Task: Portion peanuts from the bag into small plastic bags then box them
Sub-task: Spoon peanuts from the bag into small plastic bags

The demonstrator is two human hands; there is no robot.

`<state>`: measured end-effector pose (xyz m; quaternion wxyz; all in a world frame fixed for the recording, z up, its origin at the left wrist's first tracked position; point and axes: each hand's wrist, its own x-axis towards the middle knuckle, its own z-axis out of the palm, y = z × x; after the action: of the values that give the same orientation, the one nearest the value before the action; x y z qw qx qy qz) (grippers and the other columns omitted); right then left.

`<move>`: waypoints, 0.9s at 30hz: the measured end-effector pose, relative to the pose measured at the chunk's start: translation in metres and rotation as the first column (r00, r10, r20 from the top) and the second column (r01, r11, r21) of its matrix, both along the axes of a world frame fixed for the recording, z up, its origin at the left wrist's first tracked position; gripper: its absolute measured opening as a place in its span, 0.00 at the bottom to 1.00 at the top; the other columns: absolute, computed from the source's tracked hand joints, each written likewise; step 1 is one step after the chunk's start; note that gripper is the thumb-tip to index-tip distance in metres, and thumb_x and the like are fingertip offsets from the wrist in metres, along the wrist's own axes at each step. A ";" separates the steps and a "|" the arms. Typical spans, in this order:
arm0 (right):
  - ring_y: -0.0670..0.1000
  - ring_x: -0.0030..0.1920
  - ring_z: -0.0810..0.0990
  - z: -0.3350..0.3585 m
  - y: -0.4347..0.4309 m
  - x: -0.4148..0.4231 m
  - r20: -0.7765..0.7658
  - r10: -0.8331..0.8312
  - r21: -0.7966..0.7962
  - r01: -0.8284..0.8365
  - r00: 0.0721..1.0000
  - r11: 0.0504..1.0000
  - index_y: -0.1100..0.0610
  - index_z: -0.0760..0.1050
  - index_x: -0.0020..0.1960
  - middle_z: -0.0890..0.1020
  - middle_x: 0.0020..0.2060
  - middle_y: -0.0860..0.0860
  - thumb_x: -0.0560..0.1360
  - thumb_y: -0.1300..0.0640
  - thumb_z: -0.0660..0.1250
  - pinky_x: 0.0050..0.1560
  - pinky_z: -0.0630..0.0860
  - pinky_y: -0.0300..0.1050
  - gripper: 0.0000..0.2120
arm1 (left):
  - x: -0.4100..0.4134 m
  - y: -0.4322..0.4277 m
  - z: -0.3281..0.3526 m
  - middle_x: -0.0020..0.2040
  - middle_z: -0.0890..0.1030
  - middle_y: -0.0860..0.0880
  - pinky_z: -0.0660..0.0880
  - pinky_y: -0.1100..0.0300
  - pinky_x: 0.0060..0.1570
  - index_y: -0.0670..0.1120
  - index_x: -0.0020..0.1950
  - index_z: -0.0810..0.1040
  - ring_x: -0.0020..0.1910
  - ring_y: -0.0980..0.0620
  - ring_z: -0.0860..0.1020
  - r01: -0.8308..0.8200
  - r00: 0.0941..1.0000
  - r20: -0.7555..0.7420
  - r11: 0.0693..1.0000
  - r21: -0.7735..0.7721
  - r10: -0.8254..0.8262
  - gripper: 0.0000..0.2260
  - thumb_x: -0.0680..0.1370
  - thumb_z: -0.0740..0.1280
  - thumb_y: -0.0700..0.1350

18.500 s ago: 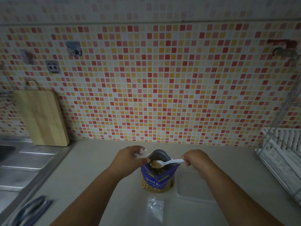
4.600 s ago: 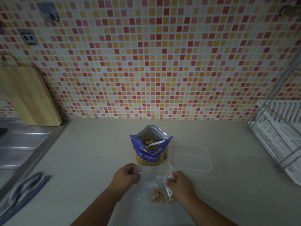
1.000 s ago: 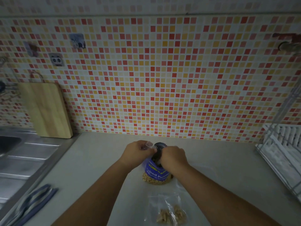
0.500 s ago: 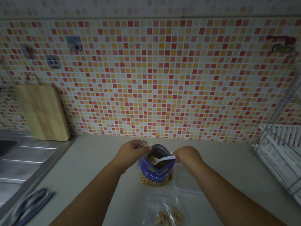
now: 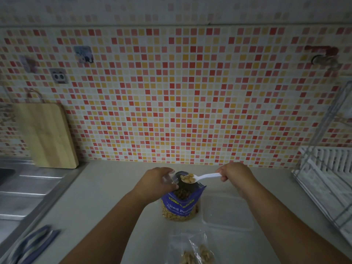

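Note:
A blue peanut bag (image 5: 181,204) stands open and upright on the counter. My left hand (image 5: 156,182) holds a small clear plastic bag (image 5: 169,180) at the left of the peanut bag's mouth. My right hand (image 5: 233,172) grips the handle of a white plastic spoon (image 5: 203,177), whose bowl holds peanuts just above the bag's mouth. A clear plastic box (image 5: 227,212) lies right of the peanut bag. A small plastic bag with peanuts inside (image 5: 194,252) lies flat near the front edge.
A wooden cutting board (image 5: 45,136) leans on the tiled wall at left, beside a steel sink drainboard (image 5: 28,187). A dish rack (image 5: 327,180) stands at right. A blue striped cloth (image 5: 32,244) lies at the front left.
My right hand has lifted the spoon out of the peanut bag, loaded with peanuts, and moved right. My left hand still holds the small bag by the mouth.

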<state>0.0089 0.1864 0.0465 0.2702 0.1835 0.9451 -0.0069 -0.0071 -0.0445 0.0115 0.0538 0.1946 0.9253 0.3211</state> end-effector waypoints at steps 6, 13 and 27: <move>0.51 0.52 0.69 0.012 0.003 -0.002 0.040 0.077 0.067 -0.079 0.996 0.995 0.55 0.62 0.73 0.72 0.64 0.55 0.79 0.58 0.57 0.62 0.69 0.44 0.22 | 0.003 0.008 0.003 0.59 0.78 0.50 0.68 0.62 0.48 0.51 0.63 0.75 0.53 0.53 0.74 0.038 0.998 -0.047 0.998 -0.050 -0.040 0.22 0.70 0.72 0.52; 0.52 0.55 0.72 0.024 -0.018 -0.002 -0.020 0.087 0.024 -0.087 0.996 0.996 0.52 0.65 0.72 0.73 0.56 0.53 0.79 0.59 0.58 0.58 0.71 0.44 0.21 | 0.005 0.020 0.001 0.59 0.78 0.50 0.71 0.61 0.49 0.51 0.64 0.74 0.54 0.52 0.76 0.052 0.998 -0.036 0.996 -0.066 -0.055 0.23 0.71 0.71 0.53; 0.51 0.48 0.70 0.049 -0.048 0.039 -0.732 0.569 0.284 -0.591 0.375 0.755 0.51 0.80 0.52 0.82 0.44 0.47 0.73 0.64 0.62 0.53 0.68 0.46 0.14 | 0.008 0.031 -0.008 0.47 0.78 0.52 0.69 0.64 0.45 0.48 0.59 0.76 0.47 0.52 0.76 -0.103 0.995 0.039 0.966 0.239 0.097 0.15 0.73 0.69 0.50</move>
<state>0.0479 0.1385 0.0955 -0.1835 -0.1852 0.9654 -0.0031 0.0007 -0.0138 0.0039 0.0260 0.1485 0.8874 0.4357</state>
